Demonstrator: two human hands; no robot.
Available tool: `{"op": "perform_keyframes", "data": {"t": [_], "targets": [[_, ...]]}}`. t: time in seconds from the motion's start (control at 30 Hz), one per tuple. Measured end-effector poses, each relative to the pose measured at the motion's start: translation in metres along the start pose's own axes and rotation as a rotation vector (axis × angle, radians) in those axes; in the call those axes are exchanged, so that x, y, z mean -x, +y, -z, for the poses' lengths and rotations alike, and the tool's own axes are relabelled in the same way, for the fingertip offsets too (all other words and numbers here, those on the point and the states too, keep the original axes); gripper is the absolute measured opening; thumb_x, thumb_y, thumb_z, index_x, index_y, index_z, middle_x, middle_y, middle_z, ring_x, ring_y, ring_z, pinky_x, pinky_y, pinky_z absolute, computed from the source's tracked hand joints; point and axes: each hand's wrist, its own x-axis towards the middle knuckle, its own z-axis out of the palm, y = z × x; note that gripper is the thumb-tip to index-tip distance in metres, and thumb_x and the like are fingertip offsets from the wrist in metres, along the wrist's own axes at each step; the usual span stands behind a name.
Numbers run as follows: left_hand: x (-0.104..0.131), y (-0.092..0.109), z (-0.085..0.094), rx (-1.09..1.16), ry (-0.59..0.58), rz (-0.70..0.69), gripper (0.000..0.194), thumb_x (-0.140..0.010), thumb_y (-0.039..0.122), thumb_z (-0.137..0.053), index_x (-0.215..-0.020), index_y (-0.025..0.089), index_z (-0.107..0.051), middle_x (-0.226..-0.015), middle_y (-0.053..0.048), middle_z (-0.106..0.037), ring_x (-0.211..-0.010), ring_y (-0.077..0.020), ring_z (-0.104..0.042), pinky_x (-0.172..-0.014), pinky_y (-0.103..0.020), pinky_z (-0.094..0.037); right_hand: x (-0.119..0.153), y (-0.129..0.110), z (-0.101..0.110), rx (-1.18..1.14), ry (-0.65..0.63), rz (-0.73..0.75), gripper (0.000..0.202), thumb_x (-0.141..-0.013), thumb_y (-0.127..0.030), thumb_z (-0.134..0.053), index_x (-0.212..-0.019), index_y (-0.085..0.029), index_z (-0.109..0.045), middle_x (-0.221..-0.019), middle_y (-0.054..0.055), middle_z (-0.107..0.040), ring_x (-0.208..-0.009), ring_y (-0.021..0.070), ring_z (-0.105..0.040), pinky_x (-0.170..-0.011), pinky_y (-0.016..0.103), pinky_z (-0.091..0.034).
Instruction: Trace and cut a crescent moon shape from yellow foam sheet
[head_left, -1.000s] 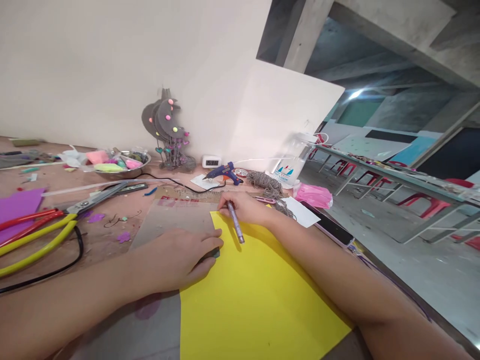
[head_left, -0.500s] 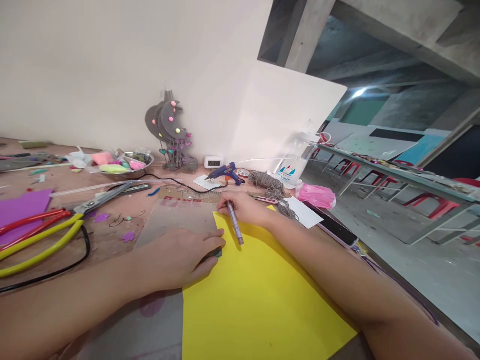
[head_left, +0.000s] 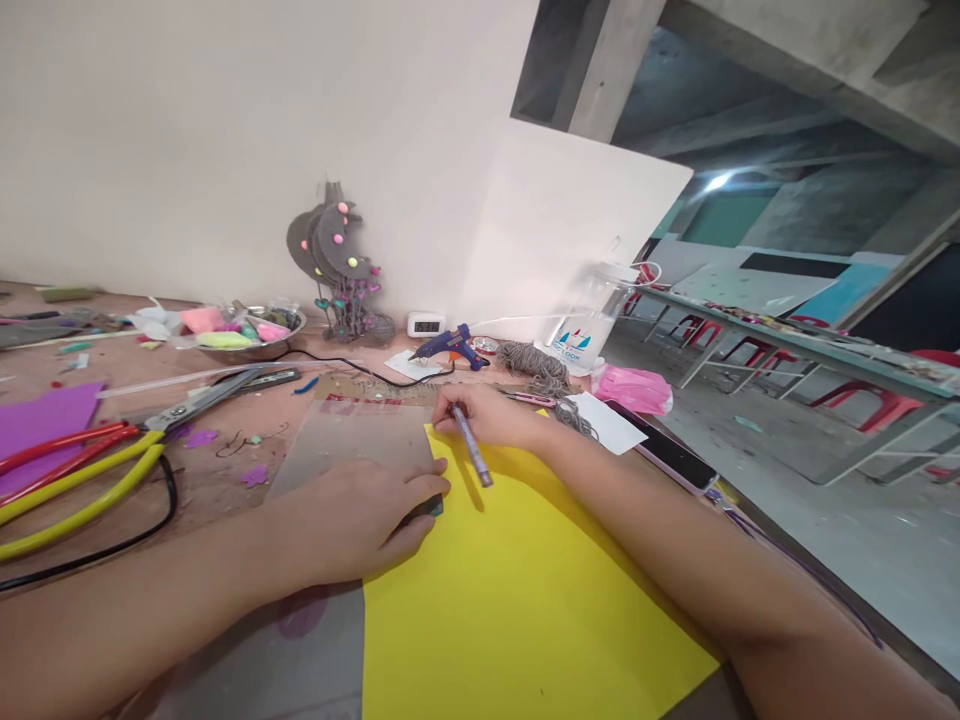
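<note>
A yellow sheet [head_left: 517, 590] lies partly over a grey board [head_left: 330, 640]. At its far left corner my right hand [head_left: 480, 415] is closed around a pen [head_left: 472, 450], whose back end points toward me; the tip is hidden behind the fingers. My left hand [head_left: 375, 515] rests at the sheet's left edge, thumb and fingers closed about a small dark piece [head_left: 436, 507] with a greenish end. Most of that piece is covered by the hand, so its kind cannot be made out.
Large scissors [head_left: 172, 415] with red and yellow handles lie left, near purple foam [head_left: 45, 430]. Farther back are a metal bowl [head_left: 259, 348] of soft clay, a glue gun [head_left: 454, 346], grey yarn [head_left: 534, 368] and a pink-handled cutter [head_left: 529, 398]. A phone [head_left: 667, 450] lies right.
The pen has tilted slightly, its back end shifting a little to the right. My left hand stays in the same place, and the sheet looks unmoved.
</note>
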Motion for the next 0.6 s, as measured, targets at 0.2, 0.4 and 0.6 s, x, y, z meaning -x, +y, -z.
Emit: {"op": "perform_keyframes", "data": {"t": [0.2,0.4,0.6], "targets": [[0.000,0.002,0.003,0.000,-0.003,0.031,0.037,-0.094,0.028,-0.039,-0.128,0.028,-0.055,-0.120,-0.002,-0.069,-0.086,-0.0253,-0.071,-0.071,-0.038,-0.056,-0.003,-0.003,-0.007,0.084,0.100,0.037,0.003,-0.080,-0.015,-0.062,-0.083,-0.016,-0.064,-0.082,0.002,-0.066,-0.076,0.0139,-0.058,-0.068,0.024,-0.041],[0.000,0.002,0.002,0.031,0.017,0.030,0.037,-0.093,0.030,-0.041,-0.126,0.027,-0.057,-0.114,-0.005,-0.071,-0.082,-0.0236,-0.071,-0.072,-0.035,-0.055,-0.004,-0.004,-0.005,0.043,0.029,0.022,0.003,-0.080,-0.018,-0.065,-0.080,-0.016,-0.062,-0.077,0.001,-0.064,-0.069,0.0123,-0.056,-0.065,0.023,-0.041],[0.000,0.003,0.002,0.042,0.058,0.048,0.035,-0.092,0.026,-0.046,-0.125,0.028,-0.059,-0.106,-0.002,-0.074,-0.082,-0.0205,-0.070,-0.072,-0.030,-0.054,-0.007,-0.002,-0.014,0.121,0.156,0.058,0.000,-0.081,-0.016,-0.063,-0.081,-0.016,-0.063,-0.080,0.002,-0.064,-0.075,0.0136,-0.055,-0.069,0.024,-0.040]]}}
